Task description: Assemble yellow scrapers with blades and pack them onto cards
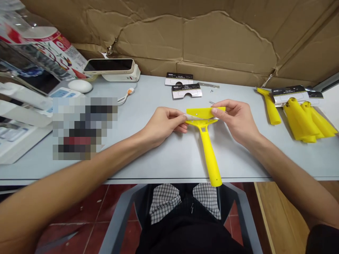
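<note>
A yellow scraper handle lies near the table's front edge, its grip end pointing toward me. At its wide head, my left hand pinches the left end of a thin metal blade. A flat yellow strip sits just above the blade, and my right hand has its thumb and fingers closed on the strip's right end. The blade lies between the strip and the handle's head. Whether my right fingers also touch the blade, I cannot tell.
Black-and-white cards and a small metal strip lie behind. Several yellow handles are at the right. A phone, a white mouse and a bottle stand left. Cardboard lines the back.
</note>
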`<state>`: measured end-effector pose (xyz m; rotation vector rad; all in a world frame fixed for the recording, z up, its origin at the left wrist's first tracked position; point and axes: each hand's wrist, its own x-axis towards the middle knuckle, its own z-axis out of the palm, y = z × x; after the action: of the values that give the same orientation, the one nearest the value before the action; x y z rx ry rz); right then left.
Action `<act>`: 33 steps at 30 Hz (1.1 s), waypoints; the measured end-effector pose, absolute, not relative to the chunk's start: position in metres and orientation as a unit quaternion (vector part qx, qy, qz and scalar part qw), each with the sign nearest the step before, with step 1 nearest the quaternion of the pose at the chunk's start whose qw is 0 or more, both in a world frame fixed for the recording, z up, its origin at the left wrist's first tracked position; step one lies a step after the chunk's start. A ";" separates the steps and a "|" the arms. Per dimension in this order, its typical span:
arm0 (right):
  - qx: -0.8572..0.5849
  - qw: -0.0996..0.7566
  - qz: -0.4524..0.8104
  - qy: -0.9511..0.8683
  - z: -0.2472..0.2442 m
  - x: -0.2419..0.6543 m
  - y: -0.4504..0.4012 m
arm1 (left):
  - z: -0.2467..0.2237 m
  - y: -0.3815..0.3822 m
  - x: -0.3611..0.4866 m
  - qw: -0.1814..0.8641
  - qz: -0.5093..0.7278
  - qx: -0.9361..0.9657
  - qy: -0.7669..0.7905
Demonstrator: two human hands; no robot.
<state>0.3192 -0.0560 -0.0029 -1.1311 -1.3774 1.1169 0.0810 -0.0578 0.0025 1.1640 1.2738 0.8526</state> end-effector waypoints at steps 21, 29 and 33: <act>-0.460 0.465 0.552 -0.517 -0.005 0.308 -0.064 | 0.012 -0.066 0.079 0.549 0.362 0.544 0.521; -0.480 0.449 0.527 -0.539 -0.001 0.310 -0.063 | 0.008 -0.066 0.074 0.602 0.359 0.521 0.487; -0.497 0.461 0.496 -0.543 -0.004 0.310 -0.061 | 0.006 -0.061 0.072 0.640 0.348 0.492 0.477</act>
<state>0.3101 -0.0605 -0.0036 -1.2231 -1.3368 1.2202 0.0719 -0.0608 0.0062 1.1224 1.0883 0.7944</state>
